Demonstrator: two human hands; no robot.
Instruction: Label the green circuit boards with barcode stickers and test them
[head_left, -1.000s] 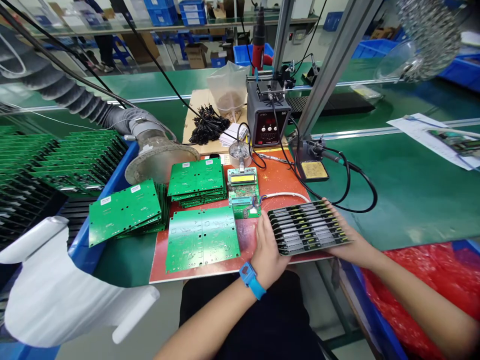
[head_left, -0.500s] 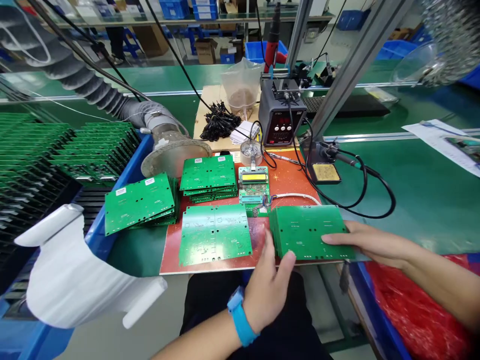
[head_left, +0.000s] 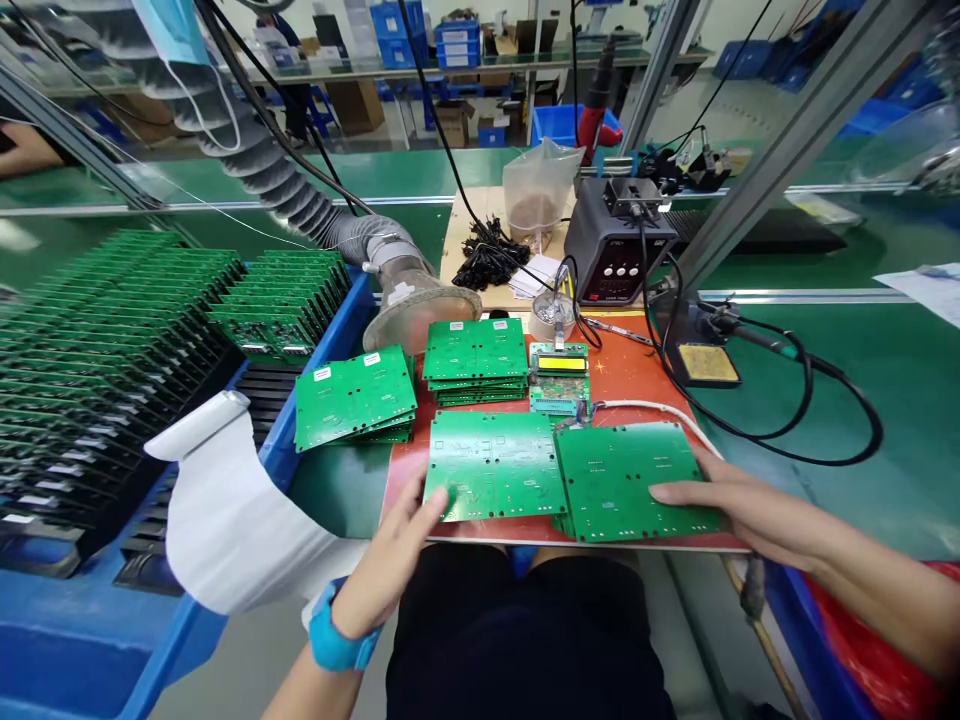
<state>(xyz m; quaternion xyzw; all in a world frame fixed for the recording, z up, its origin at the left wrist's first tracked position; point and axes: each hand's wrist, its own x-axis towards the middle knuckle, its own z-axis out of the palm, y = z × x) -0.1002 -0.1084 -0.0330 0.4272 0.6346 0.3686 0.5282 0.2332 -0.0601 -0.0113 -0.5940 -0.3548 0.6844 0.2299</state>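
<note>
Flat board: a green circuit board (head_left: 495,465) lies on the orange-red panel (head_left: 626,365) at the near edge of the bench (head_left: 915,440); it serves as the clock's centre, twelve pointing away from the person.
Board stack: the stack of boards (head_left: 630,480) sits at three o'clock, its left side meeting the flat board's right edge; whether one overlaps the other, I cannot tell.
Left grip: the left hand (head_left: 397,555) is at eight o'clock, thumb at the flat board's near-left corner, fingers by its left edge; I cannot tell whether it grasps the board.
Right grip: the right hand (head_left: 750,510) grasps the stack by its right end, thumb laid on the top face.
Left wrist: a blue band (head_left: 341,640).
Tester: a small board with a yellow display (head_left: 559,380) lies at one o'clock, a white cable (head_left: 660,408) running from its right side.
Labelled piles: a neat pile (head_left: 476,350) at twelve, a skewed pile (head_left: 356,395) at ten, both with white stickers.
Extraction hose: its round nozzle (head_left: 420,315) is at eleven, just behind the piles.
Soldering gear: a dark station (head_left: 619,255) at one, a yellow sponge (head_left: 709,365) at two.
Blue bin: racked boards (head_left: 135,340) fill it at ten.
White sheet: a curled sheet (head_left: 232,520) hangs at the bin's near side, between eight and nine.
</note>
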